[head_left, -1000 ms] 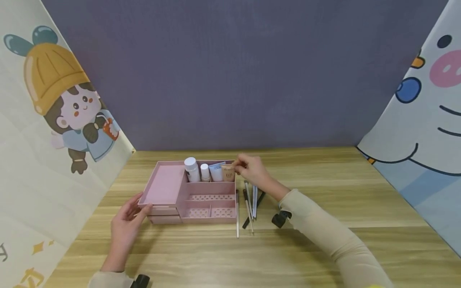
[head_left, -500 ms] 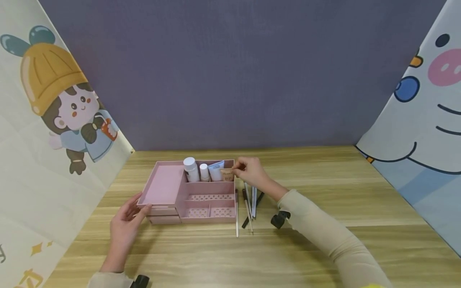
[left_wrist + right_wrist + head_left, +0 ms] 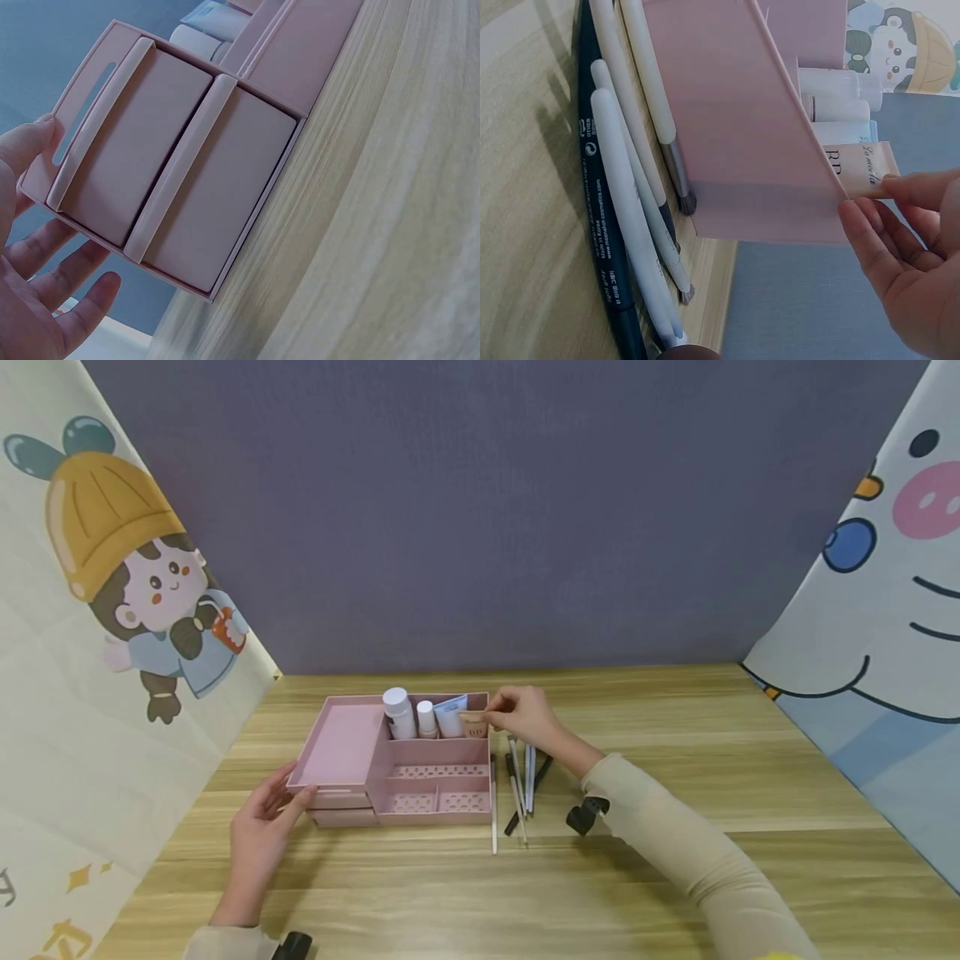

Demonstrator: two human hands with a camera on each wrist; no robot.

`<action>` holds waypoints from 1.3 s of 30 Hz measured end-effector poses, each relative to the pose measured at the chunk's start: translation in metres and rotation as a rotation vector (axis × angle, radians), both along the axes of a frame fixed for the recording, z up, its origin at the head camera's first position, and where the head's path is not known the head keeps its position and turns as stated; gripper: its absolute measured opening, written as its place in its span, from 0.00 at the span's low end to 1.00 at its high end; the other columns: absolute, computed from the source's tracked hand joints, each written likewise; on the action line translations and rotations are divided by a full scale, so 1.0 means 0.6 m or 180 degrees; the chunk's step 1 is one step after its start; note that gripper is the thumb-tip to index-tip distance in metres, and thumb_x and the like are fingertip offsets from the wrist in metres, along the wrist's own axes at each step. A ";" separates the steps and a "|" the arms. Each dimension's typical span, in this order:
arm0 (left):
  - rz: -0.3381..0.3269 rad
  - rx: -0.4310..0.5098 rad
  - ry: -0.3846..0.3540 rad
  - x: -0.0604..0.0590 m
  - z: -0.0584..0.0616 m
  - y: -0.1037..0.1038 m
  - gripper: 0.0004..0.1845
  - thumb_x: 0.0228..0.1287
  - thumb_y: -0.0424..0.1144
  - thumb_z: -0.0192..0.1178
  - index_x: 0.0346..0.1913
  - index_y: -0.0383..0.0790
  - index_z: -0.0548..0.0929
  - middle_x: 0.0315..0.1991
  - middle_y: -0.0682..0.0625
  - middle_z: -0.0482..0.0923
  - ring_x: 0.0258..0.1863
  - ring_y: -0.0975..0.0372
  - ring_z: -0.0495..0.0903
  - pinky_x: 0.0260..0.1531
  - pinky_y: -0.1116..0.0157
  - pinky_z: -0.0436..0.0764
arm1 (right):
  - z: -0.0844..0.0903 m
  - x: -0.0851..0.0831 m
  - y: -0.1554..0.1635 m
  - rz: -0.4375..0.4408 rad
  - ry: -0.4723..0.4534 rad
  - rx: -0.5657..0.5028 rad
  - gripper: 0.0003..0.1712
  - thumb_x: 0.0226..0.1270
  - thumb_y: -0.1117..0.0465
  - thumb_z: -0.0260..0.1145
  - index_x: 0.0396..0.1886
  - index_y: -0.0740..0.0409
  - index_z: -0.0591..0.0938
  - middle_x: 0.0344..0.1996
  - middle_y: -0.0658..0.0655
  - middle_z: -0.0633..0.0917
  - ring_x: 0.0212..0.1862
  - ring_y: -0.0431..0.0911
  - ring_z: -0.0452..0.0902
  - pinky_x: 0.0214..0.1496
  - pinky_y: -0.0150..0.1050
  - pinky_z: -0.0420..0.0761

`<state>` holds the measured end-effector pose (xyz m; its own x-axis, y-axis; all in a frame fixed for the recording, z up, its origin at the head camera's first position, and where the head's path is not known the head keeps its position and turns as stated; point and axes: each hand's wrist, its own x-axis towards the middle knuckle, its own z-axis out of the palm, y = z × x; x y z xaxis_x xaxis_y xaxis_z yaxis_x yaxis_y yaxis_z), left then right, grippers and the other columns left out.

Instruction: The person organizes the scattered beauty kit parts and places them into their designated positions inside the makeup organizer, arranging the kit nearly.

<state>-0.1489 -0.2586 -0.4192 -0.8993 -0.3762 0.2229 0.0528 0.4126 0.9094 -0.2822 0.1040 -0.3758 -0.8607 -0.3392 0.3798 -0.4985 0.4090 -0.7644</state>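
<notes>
A pink desktop organizer (image 3: 433, 752) stands on the table, with two drawers on its left side. My left hand (image 3: 262, 814) holds its front left corner, thumb on the front face and fingers along the side. At the back right compartment, my right hand (image 3: 525, 717) pinches the top of a beige BB cream tube (image 3: 474, 724), whose lower part is inside. Beside it in the same row are a light blue tube (image 3: 450, 718), a small white-capped bottle (image 3: 427, 720) and a larger white bottle (image 3: 400, 714).
Several makeup brushes and pens (image 3: 528, 781) lie on the table right of the organizer. A white brush (image 3: 649, 75) lies close along its right wall. A dark panel (image 3: 480, 527) stands behind the table, with printed cloths at both sides.
The beige tube has gone slightly lower into the back right compartment, with my right hand dipping along with it. My left hand has stayed at the organizer's corner.
</notes>
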 end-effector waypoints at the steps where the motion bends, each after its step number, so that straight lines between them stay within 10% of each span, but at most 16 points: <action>1: -0.0012 0.0017 0.0018 -0.001 0.000 0.001 0.25 0.65 0.39 0.68 0.64 0.38 0.78 0.43 0.74 0.77 0.41 0.82 0.76 0.41 0.83 0.74 | 0.001 0.001 0.002 0.0012 -0.0025 -0.0011 0.02 0.61 0.67 0.72 0.31 0.62 0.86 0.25 0.53 0.86 0.27 0.52 0.84 0.23 0.34 0.79; 24: -0.0039 0.0097 0.0086 0.003 0.002 0.007 0.25 0.64 0.36 0.69 0.63 0.35 0.79 0.42 0.76 0.78 0.39 0.82 0.77 0.39 0.83 0.75 | 0.027 0.017 0.082 -0.0122 -0.0185 -0.0162 0.11 0.58 0.75 0.72 0.41 0.71 0.83 0.31 0.61 0.85 0.30 0.53 0.83 0.33 0.45 0.86; 39: 0.0000 0.0080 0.0000 0.000 -0.002 0.006 0.26 0.64 0.38 0.69 0.64 0.37 0.79 0.42 0.76 0.77 0.40 0.82 0.76 0.40 0.83 0.74 | 0.016 0.044 0.129 -0.0135 -0.0360 0.0553 0.13 0.62 0.68 0.72 0.45 0.67 0.83 0.32 0.56 0.84 0.32 0.46 0.80 0.31 0.37 0.81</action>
